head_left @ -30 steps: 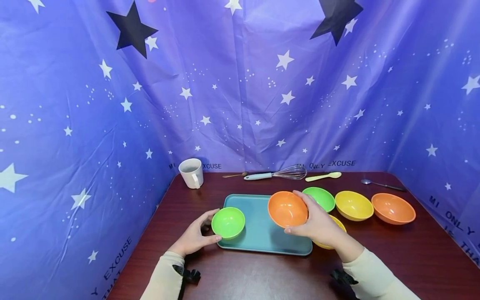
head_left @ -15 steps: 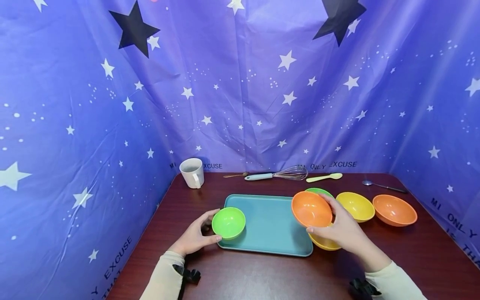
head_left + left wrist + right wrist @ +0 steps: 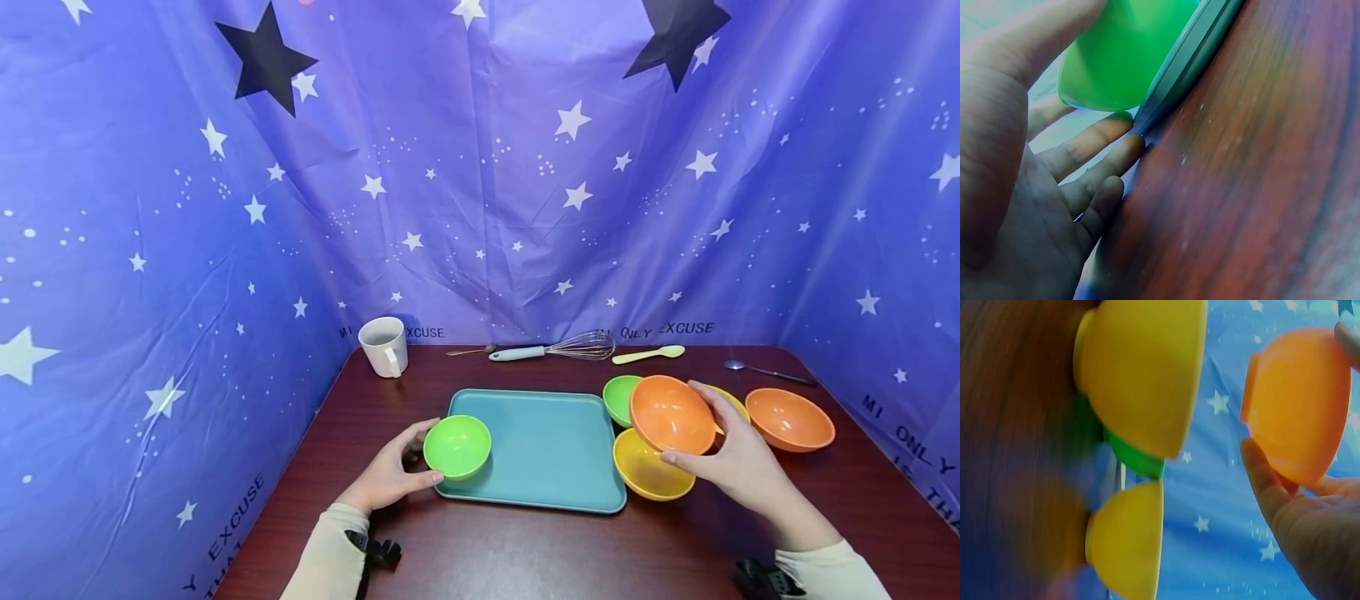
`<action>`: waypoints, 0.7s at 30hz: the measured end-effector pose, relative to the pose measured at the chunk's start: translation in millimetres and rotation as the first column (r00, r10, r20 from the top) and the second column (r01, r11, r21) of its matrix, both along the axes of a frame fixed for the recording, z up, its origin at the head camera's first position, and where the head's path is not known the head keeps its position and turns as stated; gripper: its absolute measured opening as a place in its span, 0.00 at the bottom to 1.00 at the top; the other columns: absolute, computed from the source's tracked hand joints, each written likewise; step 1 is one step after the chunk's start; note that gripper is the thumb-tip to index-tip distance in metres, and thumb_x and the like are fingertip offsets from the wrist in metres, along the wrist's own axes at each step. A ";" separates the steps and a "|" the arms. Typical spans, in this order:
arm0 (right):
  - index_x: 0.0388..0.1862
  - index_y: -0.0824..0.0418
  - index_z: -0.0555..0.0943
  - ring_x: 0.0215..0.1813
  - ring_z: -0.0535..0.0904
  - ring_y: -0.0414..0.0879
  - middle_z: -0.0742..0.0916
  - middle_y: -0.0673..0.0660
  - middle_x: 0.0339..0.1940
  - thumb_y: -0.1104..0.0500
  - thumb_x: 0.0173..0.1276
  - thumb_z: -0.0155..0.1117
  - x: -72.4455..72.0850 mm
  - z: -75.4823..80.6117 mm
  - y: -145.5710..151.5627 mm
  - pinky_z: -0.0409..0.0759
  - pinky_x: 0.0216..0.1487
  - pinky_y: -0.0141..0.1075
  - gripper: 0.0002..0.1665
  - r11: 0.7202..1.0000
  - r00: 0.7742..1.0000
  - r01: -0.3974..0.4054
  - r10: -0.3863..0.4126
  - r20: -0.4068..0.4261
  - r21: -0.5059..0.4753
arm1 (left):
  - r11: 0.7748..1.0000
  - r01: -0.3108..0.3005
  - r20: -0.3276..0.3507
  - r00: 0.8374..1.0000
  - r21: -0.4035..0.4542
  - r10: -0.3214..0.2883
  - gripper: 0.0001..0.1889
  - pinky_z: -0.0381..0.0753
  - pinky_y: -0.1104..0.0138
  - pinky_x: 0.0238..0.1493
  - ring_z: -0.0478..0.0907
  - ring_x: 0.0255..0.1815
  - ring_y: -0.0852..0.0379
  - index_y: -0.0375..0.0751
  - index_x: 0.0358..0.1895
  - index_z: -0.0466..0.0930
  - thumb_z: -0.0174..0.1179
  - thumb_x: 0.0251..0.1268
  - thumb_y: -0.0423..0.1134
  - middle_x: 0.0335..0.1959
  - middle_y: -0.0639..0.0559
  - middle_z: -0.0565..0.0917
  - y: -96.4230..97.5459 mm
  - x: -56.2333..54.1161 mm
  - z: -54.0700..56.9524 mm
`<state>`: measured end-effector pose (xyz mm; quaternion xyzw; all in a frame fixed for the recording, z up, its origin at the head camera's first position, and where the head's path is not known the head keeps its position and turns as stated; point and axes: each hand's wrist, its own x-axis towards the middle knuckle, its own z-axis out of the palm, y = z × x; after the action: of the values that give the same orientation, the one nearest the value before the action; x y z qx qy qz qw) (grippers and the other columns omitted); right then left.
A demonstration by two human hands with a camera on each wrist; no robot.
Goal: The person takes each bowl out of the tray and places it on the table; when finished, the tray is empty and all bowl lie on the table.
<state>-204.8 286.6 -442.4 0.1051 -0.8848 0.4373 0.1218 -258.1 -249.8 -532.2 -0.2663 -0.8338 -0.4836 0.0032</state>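
My left hand (image 3: pixel 393 469) pinches a small green bowl (image 3: pixel 457 447) between thumb and fingers at the left end of a teal tray (image 3: pixel 543 450). The left wrist view shows the bowl's side (image 3: pixel 1125 56) beside the tray's edge, other fingers spread near it. Held up in my right hand (image 3: pixel 750 458) is an orange bowl (image 3: pixel 672 414), thumb on the near rim and fingers on the far side. It hangs above a yellow bowl (image 3: pixel 652 471) and partly hides a second green bowl (image 3: pixel 619 400) and a second yellow bowl (image 3: pixel 731 404). The right wrist view shows this orange bowl (image 3: pixel 1300 403) clear of the table.
Another orange bowl (image 3: pixel 790 419) stands at the far right. Along the back lie a small spoon (image 3: pixel 472 350), a whisk (image 3: pixel 551 347), a pale yellow spoon (image 3: pixel 648 354) and a metal spoon (image 3: pixel 768 371). A white mug (image 3: pixel 383 347) stands back left.
My right hand has carried the orange bowl rightward, from over the tray to over the bowls at the right. The left hand and its green bowl have stayed in place.
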 end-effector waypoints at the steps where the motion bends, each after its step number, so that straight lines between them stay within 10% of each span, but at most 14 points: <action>1: 0.84 0.63 0.56 0.67 0.71 0.64 0.73 0.69 0.73 0.52 0.57 0.87 1.0 -0.5 3.1 0.66 0.51 0.15 0.66 1.000 1.000 0.005 -0.005 -0.009 -0.004 | 1.000 -0.001 0.000 1.000 0.001 0.001 0.44 0.78 0.60 0.57 0.80 0.55 0.52 0.47 0.80 0.65 0.78 0.61 0.44 0.56 0.56 0.82 -0.1 0.2 0.1; 9: 0.86 0.61 0.53 0.65 0.70 0.65 0.72 0.73 0.72 0.49 0.56 0.87 5.7 -7.3 30.8 0.62 0.46 0.14 0.69 0.995 0.996 0.085 -0.085 -0.013 0.044 | 1.000 0.007 -0.004 1.000 0.006 -0.007 0.44 0.79 0.60 0.57 0.80 0.55 0.52 0.45 0.80 0.65 0.77 0.61 0.43 0.56 0.54 0.82 1.1 0.2 -0.1; 16: 0.85 0.65 0.54 0.53 0.66 0.21 0.72 0.75 0.71 0.52 0.56 0.87 11.1 -14.3 57.9 0.66 0.45 0.13 0.68 0.994 0.995 0.103 -0.102 -0.016 0.044 | 1.000 0.012 -0.008 1.000 0.009 -0.012 0.45 0.79 0.61 0.56 0.80 0.54 0.53 0.44 0.80 0.65 0.77 0.61 0.43 0.56 0.54 0.82 2.1 0.3 0.4; 21: 0.84 0.63 0.57 0.50 0.67 0.20 0.74 0.72 0.69 0.53 0.56 0.87 13.6 -19.0 72.2 0.71 0.40 0.17 0.65 0.991 0.993 0.122 -0.122 -0.004 0.054 | 1.000 0.009 -0.013 1.000 0.006 -0.009 0.44 0.79 0.60 0.56 0.80 0.54 0.53 0.45 0.80 0.65 0.78 0.61 0.44 0.56 0.55 0.82 1.4 -0.1 -0.5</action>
<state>-191.1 358.8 -461.4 0.0544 -0.9009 0.4051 0.1459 -258.1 -248.4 -532.7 -0.2732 -0.8311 -0.4843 0.0071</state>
